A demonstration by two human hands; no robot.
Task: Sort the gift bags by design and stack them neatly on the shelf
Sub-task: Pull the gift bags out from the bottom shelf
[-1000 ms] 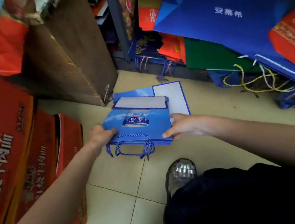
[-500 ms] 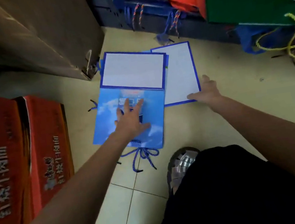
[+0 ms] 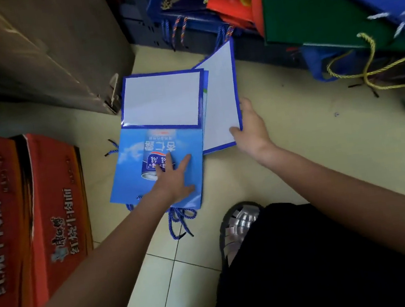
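A folded light-blue gift bag (image 3: 135, 168) with a can picture and a white bottom panel lies flat on the tiled floor, its blue cord handles toward me. My left hand (image 3: 174, 180) presses on it with straight fingers. To its right, a second folded bag (image 3: 220, 104), white with a blue border, is tilted up off the floor at its far end. My right hand (image 3: 251, 128) grips that bag's right edge near the lower corner. More bags in blue, red and green (image 3: 306, 8) lie piled on the low shelf behind.
Red printed cartons (image 3: 30, 216) stand at the left. A brown cardboard box (image 3: 38, 46) leans at the back left. Yellow and white cord handles (image 3: 379, 71) trail onto the floor at the right. My foot in a silver sandal (image 3: 240, 223) is just below the bags.
My right hand has taken hold of the white-faced bag's edge and raised its far end off the floor. My left hand stays pressed on the light-blue bag.
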